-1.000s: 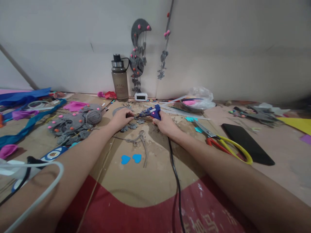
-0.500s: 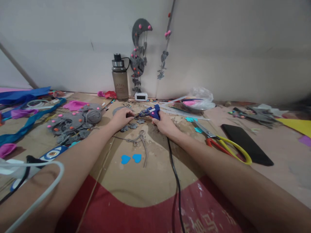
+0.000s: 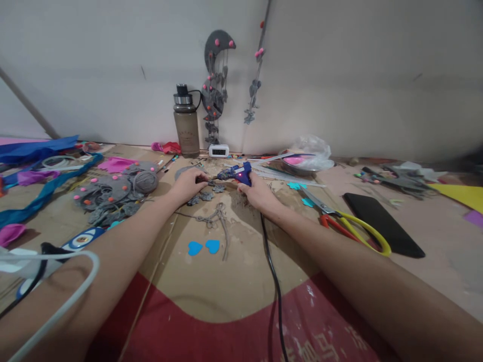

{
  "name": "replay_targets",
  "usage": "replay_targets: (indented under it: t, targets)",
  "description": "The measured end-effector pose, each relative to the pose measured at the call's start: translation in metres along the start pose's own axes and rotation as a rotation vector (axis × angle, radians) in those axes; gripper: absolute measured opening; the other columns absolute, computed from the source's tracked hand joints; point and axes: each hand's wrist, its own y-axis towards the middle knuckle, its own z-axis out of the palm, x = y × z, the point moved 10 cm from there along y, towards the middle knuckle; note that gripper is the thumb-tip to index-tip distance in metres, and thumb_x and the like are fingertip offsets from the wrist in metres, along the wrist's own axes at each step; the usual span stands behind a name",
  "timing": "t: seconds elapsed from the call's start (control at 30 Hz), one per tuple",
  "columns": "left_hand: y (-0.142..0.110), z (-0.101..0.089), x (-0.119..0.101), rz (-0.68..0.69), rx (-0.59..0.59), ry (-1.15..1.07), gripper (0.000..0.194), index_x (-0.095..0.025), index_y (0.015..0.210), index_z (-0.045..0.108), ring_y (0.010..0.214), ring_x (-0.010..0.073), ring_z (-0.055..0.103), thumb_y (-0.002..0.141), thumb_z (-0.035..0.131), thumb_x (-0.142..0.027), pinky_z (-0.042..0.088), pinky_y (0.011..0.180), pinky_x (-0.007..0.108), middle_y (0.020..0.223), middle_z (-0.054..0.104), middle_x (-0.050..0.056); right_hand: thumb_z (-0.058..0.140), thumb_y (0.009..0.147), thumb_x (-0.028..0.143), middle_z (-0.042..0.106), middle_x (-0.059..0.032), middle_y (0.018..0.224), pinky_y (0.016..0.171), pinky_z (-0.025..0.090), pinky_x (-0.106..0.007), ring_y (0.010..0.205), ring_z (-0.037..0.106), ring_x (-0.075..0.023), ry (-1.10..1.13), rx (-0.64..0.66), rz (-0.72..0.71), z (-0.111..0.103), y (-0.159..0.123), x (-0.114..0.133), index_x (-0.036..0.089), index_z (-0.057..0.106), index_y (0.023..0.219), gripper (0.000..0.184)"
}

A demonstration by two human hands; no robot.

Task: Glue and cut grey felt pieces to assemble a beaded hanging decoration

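A blue glue gun (image 3: 243, 173), a small red light lit on its side, is gripped in my right hand (image 3: 261, 192); its nozzle points left. Close to the nozzle tip, my left hand (image 3: 189, 185) has its fingers pinched together, and what they hold is hidden. Grey felt flower pieces (image 3: 206, 196) lie just below and beside the left fingers. Nearer to me are a knotted grey cord (image 3: 211, 219) and two blue heart cutouts (image 3: 212, 246). From the gun a black cable (image 3: 272, 271) runs toward me over the cardboard (image 3: 181, 296).
Scissors (image 3: 349, 221) and a black phone (image 3: 383, 223) lie at right. A bottle (image 3: 186, 128) and small clock (image 3: 219, 150) stand by the wall. Glue sticks (image 3: 287, 176) lie behind the right hand. Grey felt with yarn (image 3: 121, 188) sits at left; a white cable (image 3: 85, 296) crosses the left forearm.
The glue gun and my right hand have shifted slightly to the right, and the nozzle sits a little farther from my left fingers. My left hand stays nearly in place.
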Motion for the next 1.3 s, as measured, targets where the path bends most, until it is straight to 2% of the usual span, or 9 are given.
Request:
replay_targets:
  t: [0.2,0.43,0.73,0.9,1.07,1.3]
  targets:
    - [0.0000,-0.0003,0.0001,-0.007,-0.006,0.006,0.012,-0.018,0.083,0.067,0.081,0.0180,0.060,0.074,0.062,-0.023,0.048,0.077,0.032,0.086,0.068,0.005,0.050,0.078,0.031,0.063,-0.0065,0.085,0.067,0.042,-0.032,0.073,0.056,-0.0200,-0.084,0.008,-0.035,0.0023,0.0003,0.0052,0.020,0.051,0.093,0.019]
    - [0.0003,0.0008,0.0016,-0.001,-0.005,-0.022,0.012,-0.018,0.084,0.067,0.081,0.0176,0.060,0.074,0.062,-0.022,0.048,0.077,0.032,0.086,0.068,0.005,0.050,0.078,0.028,0.061,-0.0059,0.081,0.061,0.041,-0.030,0.067,0.054,-0.0186,-0.104,0.036,0.007,-0.0013,-0.0020,0.0050,0.019,0.052,0.091,0.016]
    - [-0.0003,-0.0007,-0.0020,0.016,-0.007,0.014,0.011,-0.017,0.083,0.067,0.082,0.0177,0.060,0.074,0.062,-0.022,0.047,0.077,0.031,0.087,0.067,0.005,0.049,0.077,0.028,0.064,-0.0045,0.085,0.069,0.042,-0.031,0.072,0.055,-0.0183,0.005,0.002,0.007,-0.0016,-0.0011,0.0028,0.019,0.052,0.098,0.022]
    - [0.0000,0.0002,-0.0010,0.014,-0.003,0.015,0.010,-0.018,0.083,0.066,0.084,0.0182,0.060,0.075,0.061,-0.023,0.047,0.079,0.032,0.087,0.067,0.005,0.049,0.078,0.031,0.063,-0.0071,0.090,0.071,0.043,-0.033,0.078,0.056,-0.0208,-0.097,0.010,-0.029,0.0020,0.0008,0.0050,0.020,0.052,0.097,0.023]
    - [0.0000,0.0009,0.0008,0.012,-0.004,-0.001,0.011,-0.018,0.084,0.066,0.083,0.0172,0.060,0.075,0.062,-0.023,0.047,0.078,0.031,0.087,0.067,0.005,0.050,0.078,0.031,0.062,-0.0080,0.089,0.069,0.042,-0.033,0.076,0.056,-0.0211,-0.132,0.023,-0.002,-0.0010,-0.0030,0.0058,0.019,0.052,0.098,0.023]
    - [-0.0006,0.0002,0.0028,-0.015,-0.007,0.008,0.011,-0.019,0.083,0.067,0.083,0.0167,0.060,0.075,0.062,-0.022,0.047,0.078,0.030,0.089,0.068,0.004,0.050,0.077,0.028,0.063,-0.0059,0.086,0.075,0.043,-0.034,0.077,0.056,-0.0203,-0.027,0.004,0.009,-0.0053,-0.0055,0.0048,0.018,0.054,0.097,0.023]
